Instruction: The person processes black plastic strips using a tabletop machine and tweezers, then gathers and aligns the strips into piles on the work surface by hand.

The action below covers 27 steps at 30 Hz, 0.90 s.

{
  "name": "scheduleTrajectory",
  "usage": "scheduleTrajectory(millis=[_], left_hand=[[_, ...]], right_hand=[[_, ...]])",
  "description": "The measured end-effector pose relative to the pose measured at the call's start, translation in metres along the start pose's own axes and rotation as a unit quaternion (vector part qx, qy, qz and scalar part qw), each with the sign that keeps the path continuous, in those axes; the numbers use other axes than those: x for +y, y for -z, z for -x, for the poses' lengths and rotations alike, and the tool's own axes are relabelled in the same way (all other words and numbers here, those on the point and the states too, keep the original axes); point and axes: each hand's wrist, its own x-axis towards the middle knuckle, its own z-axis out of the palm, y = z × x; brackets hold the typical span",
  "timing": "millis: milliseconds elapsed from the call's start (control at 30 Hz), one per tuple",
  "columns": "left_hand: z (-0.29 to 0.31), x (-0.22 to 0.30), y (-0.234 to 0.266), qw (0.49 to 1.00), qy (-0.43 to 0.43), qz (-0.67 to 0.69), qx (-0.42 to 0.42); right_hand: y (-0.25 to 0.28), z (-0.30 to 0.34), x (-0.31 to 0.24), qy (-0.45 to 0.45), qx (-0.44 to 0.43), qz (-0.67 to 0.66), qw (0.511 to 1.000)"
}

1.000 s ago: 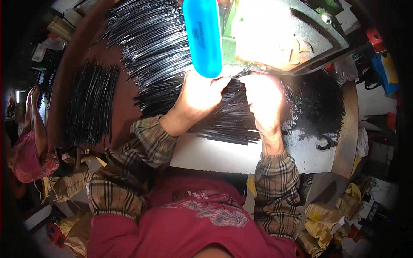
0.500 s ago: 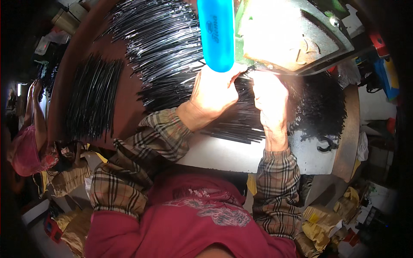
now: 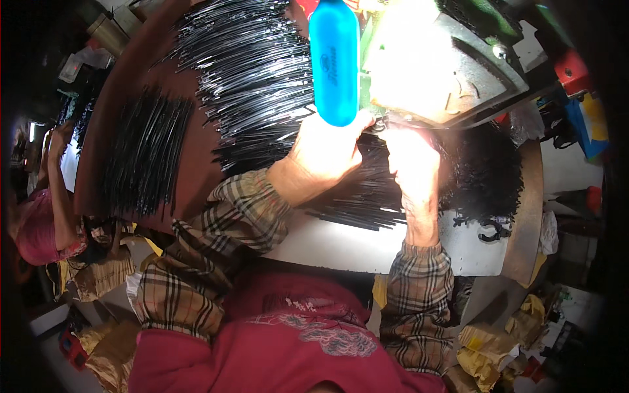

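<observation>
Head view: left hand (image 3: 324, 154) and right hand (image 3: 409, 154) pinching black strip (image 3: 377, 126) under glaring lamp; fingers possibly caught by machine (image 3: 472, 72).

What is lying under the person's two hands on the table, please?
Long thin black strips fan out beneath the left hand and right hand, over the white table. What the fingertips pinch is lost in glare.

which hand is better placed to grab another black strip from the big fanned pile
Left, probably. The left hand lies right beside the fanned pile of black strips; the right hand sits farther off, under the brightly lit machine.
</observation>
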Motion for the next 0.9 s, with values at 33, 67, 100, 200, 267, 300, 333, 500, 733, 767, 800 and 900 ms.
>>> scheduleTrajectory(millis=[33,67,100,200,267,300,333,500,733,767,800,900], left_hand=[[0.000,0.002,0.001,1.000,0.014,-0.016,-0.022],[-0.001,0.003,0.003,1.000,0.018,0.006,-0.020],[-0.002,0.003,0.003,1.000,0.015,0.007,-0.020],[-0.003,0.004,0.005,0.999,0.006,-0.022,-0.043],[-0.004,0.005,0.005,0.999,0.011,-0.001,-0.035],[-0.003,0.005,0.006,0.999,0.009,-0.001,-0.034],[-0.003,0.005,0.006,0.999,0.021,0.007,-0.040],[0.000,0.005,0.007,0.998,0.017,-0.018,-0.054],[0.000,0.003,0.003,0.999,0.025,0.034,-0.026],[0.000,0.004,0.003,0.998,0.029,0.050,-0.019],[0.000,0.004,0.004,0.998,0.030,0.050,-0.019],[0.000,0.006,0.007,0.999,0.017,-0.011,-0.044]], right_hand=[[0.000,0.001,0.001,-0.005,-0.001,0.000,1.000],[0.000,0.001,0.004,0.005,0.018,0.058,0.998],[-0.001,0.001,0.006,0.017,0.038,0.114,0.993],[0.000,-0.002,0.014,0.087,0.037,0.135,0.986],[0.000,-0.003,0.016,0.095,0.035,0.129,0.986],[0.001,-0.002,0.017,0.093,0.035,0.145,0.984],[0.001,-0.002,0.017,0.091,0.035,0.161,0.982],[0.000,-0.002,0.016,0.095,0.032,0.149,0.984],[0.001,-0.003,0.017,0.086,0.030,0.159,0.983],[0.001,-0.003,0.017,0.086,0.030,0.159,0.983],[0.001,-0.003,0.017,0.087,0.030,0.154,0.984],[0.000,-0.002,0.015,0.080,0.028,0.147,0.985]])
